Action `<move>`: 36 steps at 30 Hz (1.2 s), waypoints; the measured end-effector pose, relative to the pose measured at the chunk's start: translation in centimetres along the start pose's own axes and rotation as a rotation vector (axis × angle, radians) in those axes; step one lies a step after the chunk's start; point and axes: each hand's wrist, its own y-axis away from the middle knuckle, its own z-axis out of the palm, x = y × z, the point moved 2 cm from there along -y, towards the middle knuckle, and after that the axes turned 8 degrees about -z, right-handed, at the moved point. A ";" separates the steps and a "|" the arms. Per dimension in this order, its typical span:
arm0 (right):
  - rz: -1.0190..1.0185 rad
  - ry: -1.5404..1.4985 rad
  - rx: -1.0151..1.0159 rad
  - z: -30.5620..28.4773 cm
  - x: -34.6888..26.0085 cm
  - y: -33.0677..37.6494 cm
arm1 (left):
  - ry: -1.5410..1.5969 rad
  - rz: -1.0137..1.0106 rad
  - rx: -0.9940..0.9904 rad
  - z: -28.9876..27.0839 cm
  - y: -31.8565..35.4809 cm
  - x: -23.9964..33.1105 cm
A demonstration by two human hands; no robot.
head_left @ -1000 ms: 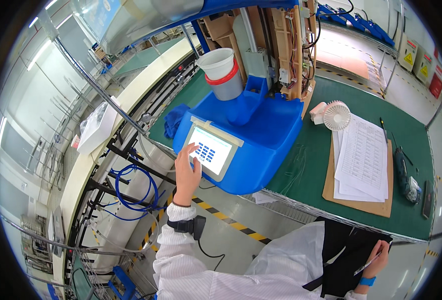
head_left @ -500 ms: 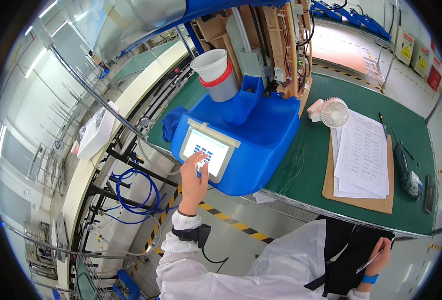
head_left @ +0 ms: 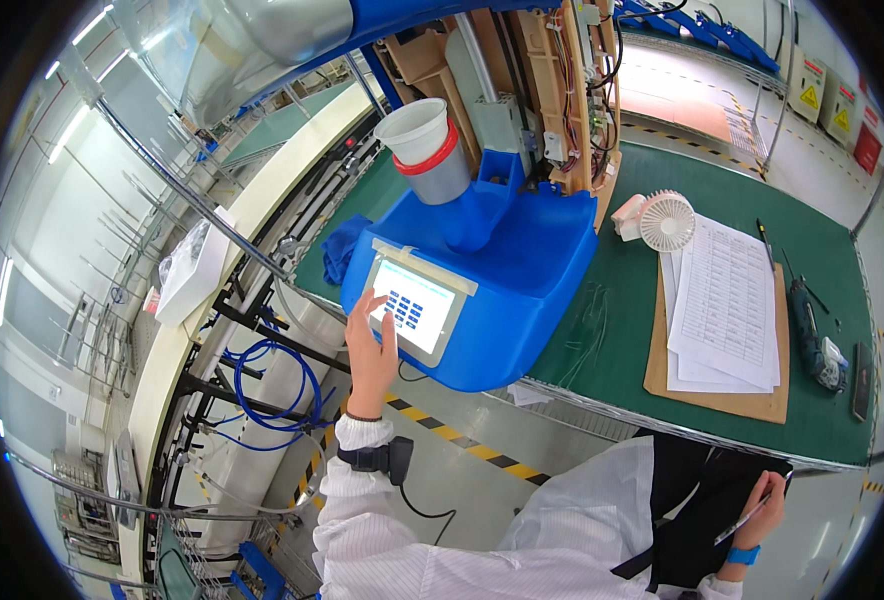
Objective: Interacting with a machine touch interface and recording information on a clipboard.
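"So, how were the fingers of the left hand (head_left: 366, 352) set?"

"Apart. The index finger pointed to about one o'clock, its tip by the left edge of the blue-buttoned keypad (head_left: 404, 310), and the thumb stood to its right with a clear gap between. Whether either tip met the glass, I couldn't tell."

"Where did the touchscreen (head_left: 428, 322) lie from them?"

"Roughly at two o'clock from the palm. Its long axis ran from ten toward four o'clock, so the hand met it at the lower-left side."

"Which hand was nearer?"

"Plainly the left. The right hand (head_left: 759, 508) was well apart, at four o'clock from the screen, over the black trousers (head_left: 680, 515), its fingers closed around a slim pale object (head_left: 730, 528), too thin to identify."

"And farther out?"

"The screen sat in a blue moulded base (head_left: 532, 325). At twelve o'clock from it, a white cup (head_left: 412, 130) tilted above a red ring (head_left: 430, 161). Toward half past two, a pink-and-white handheld fan (head_left: 667, 220) stood beside printed sheets (head_left: 719, 310) on the green worktop (head_left: 602, 325)."
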 end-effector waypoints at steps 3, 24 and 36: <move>0.005 -0.005 0.004 0.1 0.3 0.2 | 0.081 -0.015 0.036 -0.2 1.6 -0.1; -0.002 -0.006 0.015 -0.1 0.0 0.0 | 0.023 0.030 0.066 -1.2 4.1 2.4; 0.014 -0.006 -0.005 -0.1 0.5 0.2 | 0.142 -0.055 0.173 -0.6 5.1 3.5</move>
